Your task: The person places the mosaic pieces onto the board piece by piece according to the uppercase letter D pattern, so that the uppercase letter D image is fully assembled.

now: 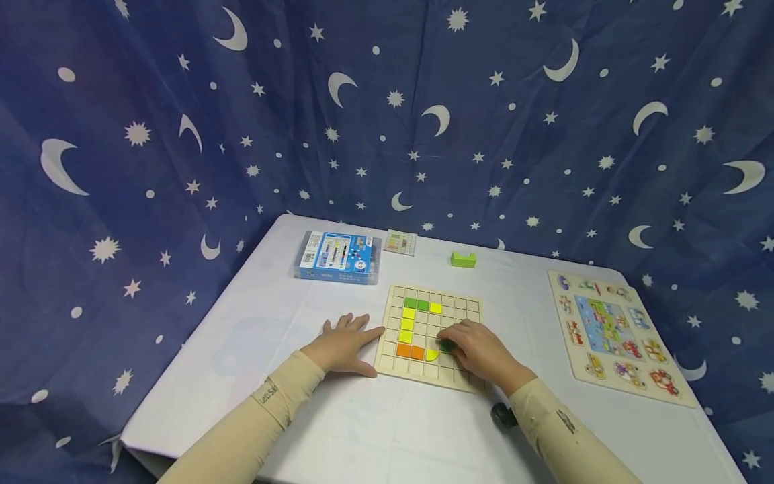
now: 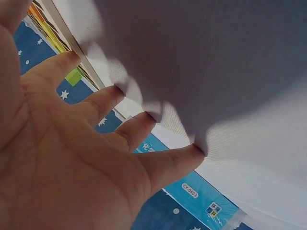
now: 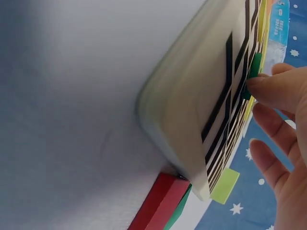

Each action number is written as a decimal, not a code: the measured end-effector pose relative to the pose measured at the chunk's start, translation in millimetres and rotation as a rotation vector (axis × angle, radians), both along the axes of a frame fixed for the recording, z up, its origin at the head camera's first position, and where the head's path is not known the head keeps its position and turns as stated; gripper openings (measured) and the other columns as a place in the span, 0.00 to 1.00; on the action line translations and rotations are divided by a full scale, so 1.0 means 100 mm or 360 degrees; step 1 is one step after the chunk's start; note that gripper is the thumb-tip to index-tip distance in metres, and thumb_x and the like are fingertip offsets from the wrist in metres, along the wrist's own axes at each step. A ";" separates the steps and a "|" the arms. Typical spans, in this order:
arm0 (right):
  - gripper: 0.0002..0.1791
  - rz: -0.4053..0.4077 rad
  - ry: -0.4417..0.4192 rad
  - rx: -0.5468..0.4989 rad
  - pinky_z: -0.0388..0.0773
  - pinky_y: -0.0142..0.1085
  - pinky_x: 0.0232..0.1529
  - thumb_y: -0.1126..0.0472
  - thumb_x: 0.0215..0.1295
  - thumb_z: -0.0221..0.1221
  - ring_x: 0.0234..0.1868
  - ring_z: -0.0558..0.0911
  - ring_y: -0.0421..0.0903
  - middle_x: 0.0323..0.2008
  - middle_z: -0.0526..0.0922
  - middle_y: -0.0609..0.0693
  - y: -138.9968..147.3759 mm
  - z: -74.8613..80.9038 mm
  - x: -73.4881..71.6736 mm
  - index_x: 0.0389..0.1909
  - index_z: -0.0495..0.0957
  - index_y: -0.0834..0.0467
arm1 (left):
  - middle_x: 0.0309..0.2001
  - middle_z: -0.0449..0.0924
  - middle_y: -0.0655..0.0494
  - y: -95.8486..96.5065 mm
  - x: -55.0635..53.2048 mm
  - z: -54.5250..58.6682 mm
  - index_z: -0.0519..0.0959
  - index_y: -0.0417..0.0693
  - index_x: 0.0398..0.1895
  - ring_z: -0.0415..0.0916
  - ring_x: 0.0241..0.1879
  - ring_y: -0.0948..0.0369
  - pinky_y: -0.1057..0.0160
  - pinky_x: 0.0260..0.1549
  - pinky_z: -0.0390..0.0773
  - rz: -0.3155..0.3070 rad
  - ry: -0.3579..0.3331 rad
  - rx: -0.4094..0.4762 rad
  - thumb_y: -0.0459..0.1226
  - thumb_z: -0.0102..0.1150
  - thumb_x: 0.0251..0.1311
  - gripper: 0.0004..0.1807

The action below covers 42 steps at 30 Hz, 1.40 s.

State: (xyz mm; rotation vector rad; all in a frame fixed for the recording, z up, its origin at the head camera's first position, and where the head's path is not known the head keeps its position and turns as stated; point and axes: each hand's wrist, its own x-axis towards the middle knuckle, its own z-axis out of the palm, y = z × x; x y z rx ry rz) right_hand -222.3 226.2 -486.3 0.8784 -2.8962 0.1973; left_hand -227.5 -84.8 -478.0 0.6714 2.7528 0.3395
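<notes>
A wooden grid board (image 1: 462, 381) lies on the white table with several coloured tiles on it: green tiles (image 1: 417, 304), yellow tiles (image 1: 407, 325), orange tiles (image 1: 410, 351) and a rounded yellow tile (image 1: 432, 355). My right hand (image 1: 484, 353) reaches over the board's right part. Its thumb and a finger pinch a dark green tile (image 3: 255, 64) at the board; the fingers partly cover it in the head view. Spread on the table at the board's left side, my left hand (image 1: 343, 348) has its fingertips down, with index finger and thumb at the board edge.
Behind lie a blue-labelled plastic box (image 1: 338, 257), a small pattern card (image 1: 400, 242) and a light green notched block (image 1: 463, 259). A picture puzzle board (image 1: 619, 333) lies at the right. A red block (image 3: 156, 203) lies by the board's corner in the right wrist view.
</notes>
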 end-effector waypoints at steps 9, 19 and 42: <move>0.25 0.0066 0.0139 -0.0047 0.78 0.42 0.52 0.71 0.56 0.68 0.50 0.80 0.43 0.48 0.85 0.41 0.02 -0.03 -0.02 0.54 0.81 0.49 | 0.77 0.54 0.46 0.00 0.01 0.03 0.64 0.64 0.74 0.47 0.75 0.36 0.25 0.64 0.50 -0.0006 -0.0003 0.0010 0.63 0.71 0.46 0.50; 0.24 -0.0094 0.0143 -0.0030 0.78 0.43 0.51 0.68 0.56 0.70 0.46 0.81 0.43 0.43 0.85 0.43 0.03 -0.03 -0.02 0.54 0.80 0.51 | 0.77 0.54 0.46 0.00 0.02 0.03 0.64 0.64 0.75 0.47 0.75 0.37 0.26 0.64 0.50 0.0003 -0.0011 0.0003 0.63 0.71 0.46 0.50; 0.21 -0.0133 0.0121 -0.0037 0.78 0.41 0.49 0.67 0.58 0.68 0.45 0.80 0.42 0.40 0.86 0.42 0.00 -0.06 -0.02 0.53 0.81 0.52 | 0.77 0.54 0.46 0.01 0.02 0.03 0.64 0.64 0.75 0.46 0.75 0.37 0.26 0.64 0.50 0.0000 -0.0007 0.0001 0.63 0.71 0.46 0.50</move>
